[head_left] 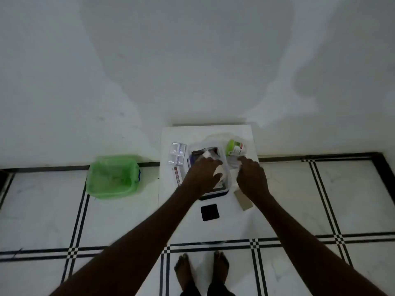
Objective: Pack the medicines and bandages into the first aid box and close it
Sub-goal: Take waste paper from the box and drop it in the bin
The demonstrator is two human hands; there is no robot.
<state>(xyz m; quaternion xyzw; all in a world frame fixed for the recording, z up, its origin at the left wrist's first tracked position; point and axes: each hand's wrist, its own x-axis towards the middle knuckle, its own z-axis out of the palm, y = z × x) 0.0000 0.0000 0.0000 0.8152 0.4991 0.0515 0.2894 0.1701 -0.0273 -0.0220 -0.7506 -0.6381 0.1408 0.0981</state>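
Note:
The clear first aid box (226,190) stands open in the middle of the small white table (230,218), with dark packets and a white item inside. My left hand (202,175) reaches into the box and rests on a white bandage roll (222,177). My right hand (251,178) is just right of the box, its fingertips on a clear plastic packet (233,164). Silver medicine strips (177,155) and a red-and-white tube (177,178) lie left of the box. A green-capped bottle (236,148) lies at the back right.
A green plastic basket (113,177) sits on the tiled floor left of the table. A black square object (210,212) lies near the table's front, and a grey card (243,201) lies under my right wrist. The wall stands right behind the table. My bare feet are below.

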